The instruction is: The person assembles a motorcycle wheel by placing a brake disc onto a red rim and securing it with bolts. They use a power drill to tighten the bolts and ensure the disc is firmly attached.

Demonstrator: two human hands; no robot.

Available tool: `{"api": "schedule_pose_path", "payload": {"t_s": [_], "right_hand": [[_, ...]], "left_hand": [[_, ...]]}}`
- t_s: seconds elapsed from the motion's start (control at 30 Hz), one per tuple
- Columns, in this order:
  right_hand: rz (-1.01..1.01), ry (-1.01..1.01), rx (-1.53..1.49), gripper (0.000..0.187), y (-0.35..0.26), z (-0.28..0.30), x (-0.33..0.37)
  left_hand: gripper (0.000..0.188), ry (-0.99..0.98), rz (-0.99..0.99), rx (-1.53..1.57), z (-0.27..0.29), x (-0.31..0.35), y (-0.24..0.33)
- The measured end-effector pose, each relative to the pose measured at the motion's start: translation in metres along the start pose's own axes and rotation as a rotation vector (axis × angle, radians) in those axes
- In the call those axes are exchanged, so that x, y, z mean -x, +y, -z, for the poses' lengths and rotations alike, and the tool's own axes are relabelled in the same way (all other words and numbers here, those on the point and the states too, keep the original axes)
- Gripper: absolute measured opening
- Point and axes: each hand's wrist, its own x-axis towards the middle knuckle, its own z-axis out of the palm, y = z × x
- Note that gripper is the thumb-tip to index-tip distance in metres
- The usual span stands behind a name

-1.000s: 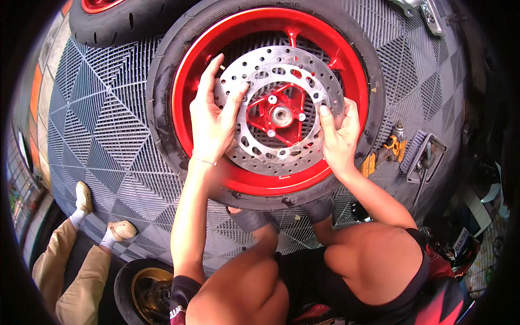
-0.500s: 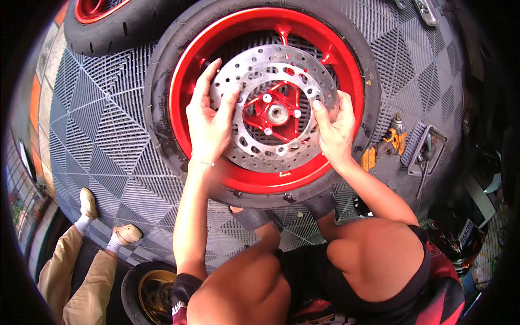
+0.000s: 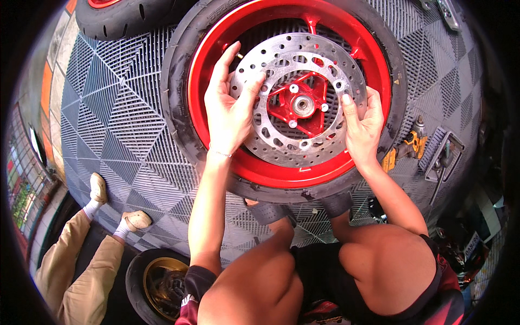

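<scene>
Left hand [image 3: 230, 119] and right hand [image 3: 364, 125] grasp opposite sides of a perforated silver brake disc [image 3: 276, 140], over the hub [image 3: 302, 105], within the edge of a red wheel [image 3: 303, 177].

Far left: one black tyre [image 3: 127, 21] on a red rim, cut by the upper edge; far right: one grey metal part [image 3: 449, 15], kind unclear. Floor [image 3: 130, 116]: grey slatted tiles in a diamond pattern, bordered on the left by an orange-and-pale strip [image 3: 56, 76]; at right on it, one yellow power tool [image 3: 416, 143], one bristled brush [image 3: 432, 146] and one grey tray [image 3: 455, 140]. Near left: one co-worker's legs [image 3: 93, 271], tan trousers, white socks, cream clogs [image 3: 138, 219]; beside them, one gold-rimmed wheel [image 3: 136, 292].
</scene>
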Motion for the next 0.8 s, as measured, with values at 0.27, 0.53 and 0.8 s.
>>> {"api": "schedule_pose_path", "payload": {"t_s": [0.27,0.53,0.8], "right_hand": [[0.079,-0.124,-0.044,0.036,-0.030,0.008,-0.022],[0.098,-0.303,0.062,0.041,-0.033,0.005,-0.061],[0.142,-0.286,0.045,0.040,-0.021,0.004,-0.065]], "left_hand": [[0.066,0.100,-0.003,0.076,-0.005,0.023,0.017],[0.073,0.279,0.182,0.156,-0.018,0.067,-0.003],[0.068,0.255,0.182,0.197,-0.017,0.072,-0.004]]}}
